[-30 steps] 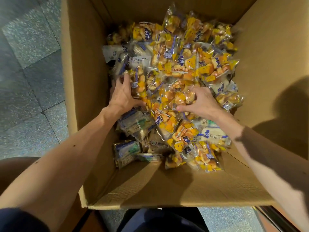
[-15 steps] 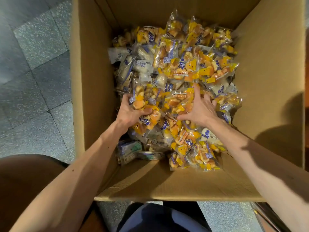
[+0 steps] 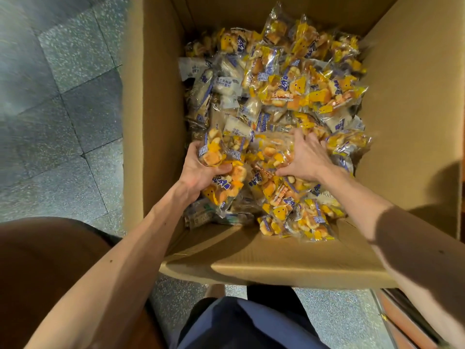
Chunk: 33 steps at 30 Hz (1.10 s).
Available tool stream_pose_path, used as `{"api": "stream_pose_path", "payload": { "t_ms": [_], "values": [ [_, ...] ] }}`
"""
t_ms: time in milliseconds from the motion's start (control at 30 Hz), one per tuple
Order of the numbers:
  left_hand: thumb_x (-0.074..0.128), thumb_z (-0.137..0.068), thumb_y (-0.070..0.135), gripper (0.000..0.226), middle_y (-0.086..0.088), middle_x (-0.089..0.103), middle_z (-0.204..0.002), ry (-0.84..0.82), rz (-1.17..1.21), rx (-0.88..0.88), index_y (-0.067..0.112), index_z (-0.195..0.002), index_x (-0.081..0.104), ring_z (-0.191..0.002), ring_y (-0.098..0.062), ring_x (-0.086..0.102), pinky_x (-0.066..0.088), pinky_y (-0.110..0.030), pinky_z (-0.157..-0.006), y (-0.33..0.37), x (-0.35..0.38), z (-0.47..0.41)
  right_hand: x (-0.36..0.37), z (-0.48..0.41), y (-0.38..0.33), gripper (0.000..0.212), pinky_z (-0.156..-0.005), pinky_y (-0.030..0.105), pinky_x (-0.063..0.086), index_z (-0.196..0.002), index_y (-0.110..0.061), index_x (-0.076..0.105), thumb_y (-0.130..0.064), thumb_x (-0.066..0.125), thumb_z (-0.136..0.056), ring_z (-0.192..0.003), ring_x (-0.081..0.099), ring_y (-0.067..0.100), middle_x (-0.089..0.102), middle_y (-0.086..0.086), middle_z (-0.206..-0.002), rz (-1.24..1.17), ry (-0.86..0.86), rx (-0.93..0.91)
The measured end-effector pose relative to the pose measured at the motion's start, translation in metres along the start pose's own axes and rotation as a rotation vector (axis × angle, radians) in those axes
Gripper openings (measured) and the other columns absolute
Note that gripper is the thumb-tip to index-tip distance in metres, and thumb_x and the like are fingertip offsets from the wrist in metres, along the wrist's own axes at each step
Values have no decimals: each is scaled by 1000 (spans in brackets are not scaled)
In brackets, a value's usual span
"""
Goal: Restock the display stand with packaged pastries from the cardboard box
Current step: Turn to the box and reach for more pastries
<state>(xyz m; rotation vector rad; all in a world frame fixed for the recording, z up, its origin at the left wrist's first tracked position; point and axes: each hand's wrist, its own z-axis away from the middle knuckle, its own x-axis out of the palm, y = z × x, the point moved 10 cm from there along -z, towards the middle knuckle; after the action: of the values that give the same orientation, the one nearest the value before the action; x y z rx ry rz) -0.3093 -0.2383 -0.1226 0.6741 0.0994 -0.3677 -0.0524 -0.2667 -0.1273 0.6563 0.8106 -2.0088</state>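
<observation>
Scooping stock from the cardboard box (image 3: pixel 156 122)
Left hand (image 3: pixel 196 172) clutches packaged pastries (image 3: pixel 219 157); right hand (image 3: pixel 308 159) spreads over more, grip unclear. Light, slippery, crushable packets probably want loose scooping from beneath.

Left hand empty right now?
No, the left hand grips a bunch of yellow pastry packets inside the cardboard box.

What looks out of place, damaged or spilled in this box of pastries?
Nothing looks torn or spilled. The yellow clear-wrapped pastry packets lie in a loose heap inside the brown cardboard box, with a few white-and-blue packets mixed in on its left side.
</observation>
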Motion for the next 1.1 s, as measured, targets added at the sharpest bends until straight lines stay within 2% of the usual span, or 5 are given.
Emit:
{"api": "stream_pose_path", "payload": {
  "t_ms": [400,533,667,867,1100],
  "values": [
    [84,-70,-2,79,4,70,-108,-176,106,139,22,-133,42,-92,-6,71,58,-23,-73,-2,-29,86,28,70,29,103,-117,46,31,-153,-14,31,-30,89,-70,-139,41,26,39,6,-155,-938,-35,314],
    [86,-63,3,83,-1,70,-113,-195,156,209,20,-133,45,-102,-17,70,58,-30,-79,-3,-48,125,39,117,6,46,-98,50,53,-119,-20,57,-20,81,-80,-111,68,25,70,9,-121,-1227,-46,300],
    [85,-56,11,87,-1,71,-113,-204,270,262,22,-133,46,-101,-18,71,59,-33,-78,-9,-82,182,47,173,-48,47,-64,34,62,-131,-8,53,-7,69,-88,-83,75,18,73,13,-109,-1322,-103,206],
    [89,-62,6,75,10,75,-99,-88,321,435,29,-122,50,-96,-11,71,57,-25,-77,-51,-187,292,56,271,-169,33,-45,23,55,-127,-5,53,-3,59,-94,-65,73,12,74,8,-93,-1397,-217,-9],
    [87,-49,24,93,6,72,-109,242,508,545,17,-132,46,-100,-11,69,55,-22,-78,-158,-342,426,135,363,-345,62,-60,32,61,-131,3,55,-9,71,-72,-72,74,18,76,8,-87,-1223,-550,-274]
  ]
}}
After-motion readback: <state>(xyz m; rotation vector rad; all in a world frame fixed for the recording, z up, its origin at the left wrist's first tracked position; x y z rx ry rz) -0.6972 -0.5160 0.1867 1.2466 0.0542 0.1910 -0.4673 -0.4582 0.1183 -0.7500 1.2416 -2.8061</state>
